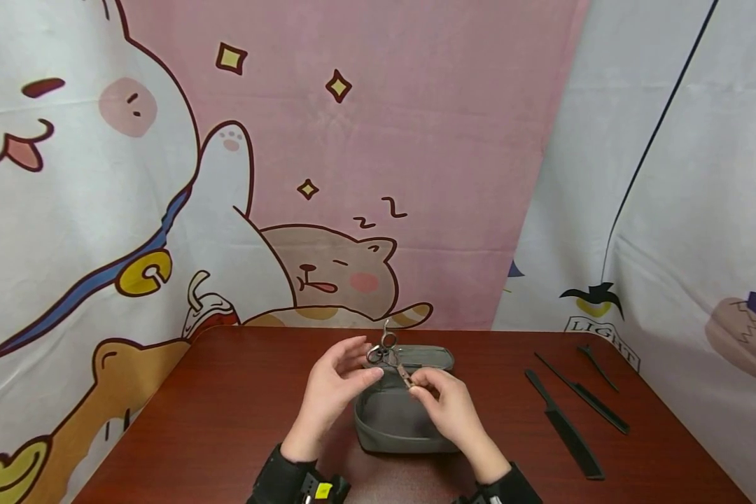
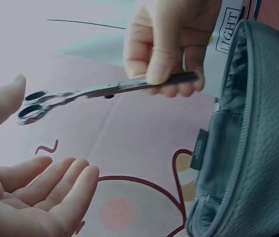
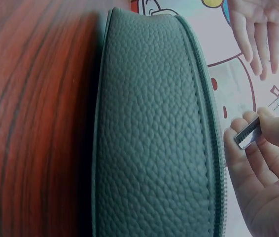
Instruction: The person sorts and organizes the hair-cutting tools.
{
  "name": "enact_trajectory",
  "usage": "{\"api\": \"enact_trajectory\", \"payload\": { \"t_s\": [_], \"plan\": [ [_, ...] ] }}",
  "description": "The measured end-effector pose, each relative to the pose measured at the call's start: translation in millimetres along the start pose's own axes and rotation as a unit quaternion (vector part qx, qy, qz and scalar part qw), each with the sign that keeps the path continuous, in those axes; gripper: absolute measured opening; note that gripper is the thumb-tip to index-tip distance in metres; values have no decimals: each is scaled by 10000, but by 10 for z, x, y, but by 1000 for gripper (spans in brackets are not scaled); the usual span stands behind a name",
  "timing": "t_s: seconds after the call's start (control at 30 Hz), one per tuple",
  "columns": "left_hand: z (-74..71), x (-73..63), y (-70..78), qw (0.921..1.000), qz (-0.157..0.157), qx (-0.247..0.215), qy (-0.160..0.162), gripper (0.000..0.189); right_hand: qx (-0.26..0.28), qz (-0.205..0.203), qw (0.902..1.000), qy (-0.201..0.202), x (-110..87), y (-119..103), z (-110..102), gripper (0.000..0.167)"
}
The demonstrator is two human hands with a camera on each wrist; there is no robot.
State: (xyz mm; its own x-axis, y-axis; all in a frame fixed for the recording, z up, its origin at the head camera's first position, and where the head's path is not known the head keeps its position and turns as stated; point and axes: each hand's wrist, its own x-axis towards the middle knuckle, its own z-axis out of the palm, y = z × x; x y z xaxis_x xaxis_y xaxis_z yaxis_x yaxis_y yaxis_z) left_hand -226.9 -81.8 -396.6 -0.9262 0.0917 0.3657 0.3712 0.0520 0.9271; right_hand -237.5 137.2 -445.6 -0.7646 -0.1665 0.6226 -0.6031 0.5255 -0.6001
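My right hand (image 1: 449, 406) pinches a pair of silver thinning scissors (image 2: 92, 92) by the blades, between thumb and fingers. Fine teeth show along the scissors' blade end (image 3: 249, 134) in the right wrist view. The two finger rings point away toward my left hand (image 1: 335, 386). That hand is spread with its fingers loosely extended, beside the rings and apart from them in the left wrist view. Below both hands stands a grey-green zippered case (image 1: 406, 442) with its lid (image 1: 425, 357) folded back. Its textured side fills the middle of the right wrist view.
On the right of the brown table (image 1: 227, 420) lie a wide black comb (image 1: 573, 437) and a black comb with a thin tail (image 1: 600, 407). Behind them lies a small, slim dark item (image 1: 597, 365) of unclear kind. A cartoon-printed cloth (image 1: 447, 140) hangs behind the table.
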Motion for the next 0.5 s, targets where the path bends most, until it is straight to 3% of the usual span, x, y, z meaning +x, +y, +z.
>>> {"api": "enact_trajectory", "payload": {
  "t_s": [0.5],
  "plan": [
    [-29, -7, 73, 9993, 66, 372, 0, 43, -890, -205, 9957, -129, 10, 51, -72, 28]
  ]
}}
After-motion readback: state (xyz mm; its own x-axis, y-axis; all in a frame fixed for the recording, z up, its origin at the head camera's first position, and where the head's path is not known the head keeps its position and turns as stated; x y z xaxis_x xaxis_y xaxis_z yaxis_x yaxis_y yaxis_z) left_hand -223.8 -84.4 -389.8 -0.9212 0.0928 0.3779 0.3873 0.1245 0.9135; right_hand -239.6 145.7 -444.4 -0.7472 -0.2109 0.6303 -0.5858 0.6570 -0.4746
